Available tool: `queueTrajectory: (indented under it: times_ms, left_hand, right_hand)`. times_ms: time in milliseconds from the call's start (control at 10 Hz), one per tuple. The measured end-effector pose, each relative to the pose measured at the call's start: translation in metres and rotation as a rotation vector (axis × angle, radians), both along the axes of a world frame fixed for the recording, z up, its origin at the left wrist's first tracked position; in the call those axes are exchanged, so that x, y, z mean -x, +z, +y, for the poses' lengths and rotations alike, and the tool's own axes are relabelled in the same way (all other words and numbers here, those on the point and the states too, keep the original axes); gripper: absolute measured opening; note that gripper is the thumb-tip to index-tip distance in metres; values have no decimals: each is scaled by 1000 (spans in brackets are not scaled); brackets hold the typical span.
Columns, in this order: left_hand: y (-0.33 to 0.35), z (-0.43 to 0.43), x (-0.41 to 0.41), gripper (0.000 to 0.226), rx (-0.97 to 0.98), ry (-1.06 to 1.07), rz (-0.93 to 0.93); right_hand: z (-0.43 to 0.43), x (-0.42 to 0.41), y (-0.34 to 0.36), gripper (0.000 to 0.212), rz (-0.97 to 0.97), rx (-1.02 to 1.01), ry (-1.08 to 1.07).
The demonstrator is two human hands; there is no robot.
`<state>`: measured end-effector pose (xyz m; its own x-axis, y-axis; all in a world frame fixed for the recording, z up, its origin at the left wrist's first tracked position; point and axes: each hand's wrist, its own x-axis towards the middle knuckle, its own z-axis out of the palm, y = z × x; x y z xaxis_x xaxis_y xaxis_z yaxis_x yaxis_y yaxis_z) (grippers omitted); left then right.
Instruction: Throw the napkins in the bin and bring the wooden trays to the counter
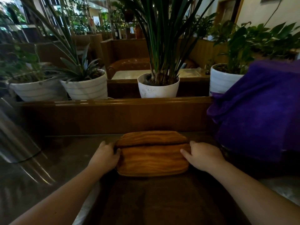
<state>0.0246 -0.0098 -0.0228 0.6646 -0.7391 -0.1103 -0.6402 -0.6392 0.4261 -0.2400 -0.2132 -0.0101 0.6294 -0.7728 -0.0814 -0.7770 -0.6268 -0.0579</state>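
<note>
Two orange-brown wooden trays (152, 157) lie stacked, the upper one nearer me and the lower one (151, 138) sticking out behind it. They rest on a dark counter surface (73, 151). My left hand (105, 155) grips the stack's left end, thumb on top. On the right end my right hand (201, 155) does the same. No napkin or bin shows in this view.
A wooden ledge (113, 111) runs behind the trays, with several white potted plants (158, 86) on top. A purple cloth (259, 111) is heaped at the right, close to my right hand. A shiny metal cylinder (14, 135) stands at the left.
</note>
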Motion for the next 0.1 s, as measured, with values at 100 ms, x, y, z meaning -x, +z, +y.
queueTrajectory:
  times_ms: [100]
  left_hand:
    - [13,-1,2,57,48,-107,-292]
  right_hand:
    - [0,1,9,79,-31,121,106]
